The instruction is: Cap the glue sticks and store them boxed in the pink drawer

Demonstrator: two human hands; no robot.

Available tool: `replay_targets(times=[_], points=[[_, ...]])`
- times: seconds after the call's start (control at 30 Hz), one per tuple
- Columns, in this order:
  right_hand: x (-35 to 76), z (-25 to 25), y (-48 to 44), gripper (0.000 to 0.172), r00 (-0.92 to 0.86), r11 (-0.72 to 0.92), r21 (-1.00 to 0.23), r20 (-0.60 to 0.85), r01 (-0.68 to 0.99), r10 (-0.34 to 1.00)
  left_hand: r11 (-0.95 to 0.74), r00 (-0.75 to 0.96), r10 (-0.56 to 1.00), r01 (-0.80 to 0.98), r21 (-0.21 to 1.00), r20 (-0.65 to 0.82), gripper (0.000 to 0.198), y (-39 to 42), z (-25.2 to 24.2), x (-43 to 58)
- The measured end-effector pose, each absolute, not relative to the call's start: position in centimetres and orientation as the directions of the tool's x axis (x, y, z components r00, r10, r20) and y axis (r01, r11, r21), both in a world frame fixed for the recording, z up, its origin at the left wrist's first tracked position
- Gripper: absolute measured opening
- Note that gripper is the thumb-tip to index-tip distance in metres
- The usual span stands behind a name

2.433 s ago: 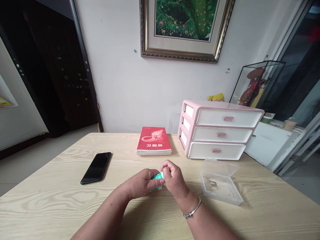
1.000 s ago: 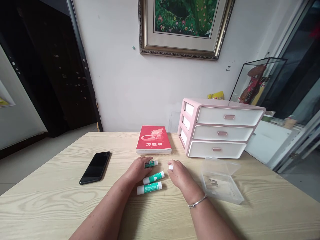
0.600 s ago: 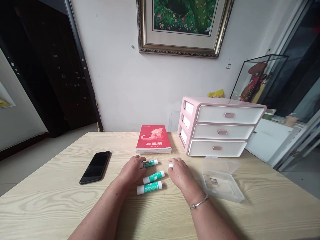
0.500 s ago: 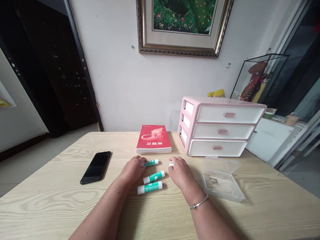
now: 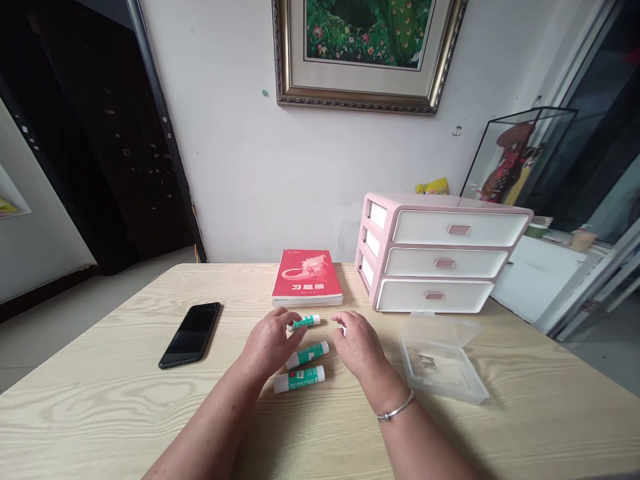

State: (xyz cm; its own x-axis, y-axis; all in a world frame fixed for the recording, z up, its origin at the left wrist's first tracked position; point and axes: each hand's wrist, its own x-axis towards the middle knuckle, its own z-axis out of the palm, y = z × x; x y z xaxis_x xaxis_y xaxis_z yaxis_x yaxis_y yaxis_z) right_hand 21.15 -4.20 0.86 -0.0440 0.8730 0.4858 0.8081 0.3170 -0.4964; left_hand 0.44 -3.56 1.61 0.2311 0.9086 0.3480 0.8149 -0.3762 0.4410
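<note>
Three glue sticks with green labels and white ends lie in a loose column between my hands. My left hand (image 5: 271, 340) has its thumb and forefinger around the left end of the smallest, farthest glue stick (image 5: 309, 321). Just below it are the middle glue stick (image 5: 311, 354) and the largest glue stick (image 5: 303, 379), both lying on the table. My right hand (image 5: 359, 343), with a silver bangle at the wrist, is curled to the right of the sticks. A small white object (image 5: 343, 329) shows between its thumb and forefinger; its kind is unclear.
Behind my hands lies a red book (image 5: 307, 277). A black phone (image 5: 190, 335) rests at left. To the right, an open clear plastic box (image 5: 445, 377) stands before a pink-and-white drawer unit (image 5: 445, 263). Everything sits on a wooden table (image 5: 100, 400) against the wall.
My left hand and the smallest glue stick have shifted slightly right and away from me. The largest stick has rolled a little, turning its label. My right hand has moved slightly left.
</note>
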Motion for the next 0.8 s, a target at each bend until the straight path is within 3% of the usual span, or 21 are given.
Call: replay_targets(times=[0.1, 0.2, 0.5, 0.57, 0.63, 0.73, 0.8], points=[[21.1, 0.8, -4.1, 0.031, -0.016, 0.320, -0.526, 0.502, 0.788, 0.864, -0.406, 0.339, 0.914, 0.793, 0.454, 0.225, 0.033, -4.5, 1.8, 1.3], [21.0, 0.8, -4.1, 0.029, 0.033, 0.312, -0.556, 0.524, 0.770, 0.851, -0.428, 0.404, 0.903, 0.818, 0.384, 0.146, 0.030, -4.4, 1.4, 2.0], [21.0, 0.7, -4.0, 0.026, 0.091, 0.328, -0.643, 0.529, 0.692, 0.844, -0.449, 0.431, 0.893, 0.828, 0.335, 0.133, 0.017, -3.4, 0.6, 1.8], [20.9, 0.6, -3.9, 0.025, 0.104, 0.338, -0.677, 0.522, 0.654, 0.847, -0.425, 0.386, 0.905, 0.807, 0.410, 0.179, 0.017, -3.5, 0.9, 1.9], [20.8, 0.5, -3.9, 0.023, 0.126, 0.340, -0.727, 0.503, 0.596, 0.855, -0.390, 0.307, 0.921, 0.715, 0.580, 0.241, 0.020, -3.8, 1.4, 2.0], [20.6, 0.5, -3.9, 0.022, 0.158, 0.330, -0.831, 0.437, 0.447, 0.886, -0.324, 0.201, 0.943, 0.385, 0.864, 0.264, 0.029, -4.4, 2.5, 2.2], [20.4, 0.7, -4.1, 0.028, 0.151, 0.316, -0.893, 0.377, 0.321, 0.914, -0.265, 0.186, 0.953, 0.130, 0.955, 0.239, 0.032, -4.9, 3.1, 2.2]])
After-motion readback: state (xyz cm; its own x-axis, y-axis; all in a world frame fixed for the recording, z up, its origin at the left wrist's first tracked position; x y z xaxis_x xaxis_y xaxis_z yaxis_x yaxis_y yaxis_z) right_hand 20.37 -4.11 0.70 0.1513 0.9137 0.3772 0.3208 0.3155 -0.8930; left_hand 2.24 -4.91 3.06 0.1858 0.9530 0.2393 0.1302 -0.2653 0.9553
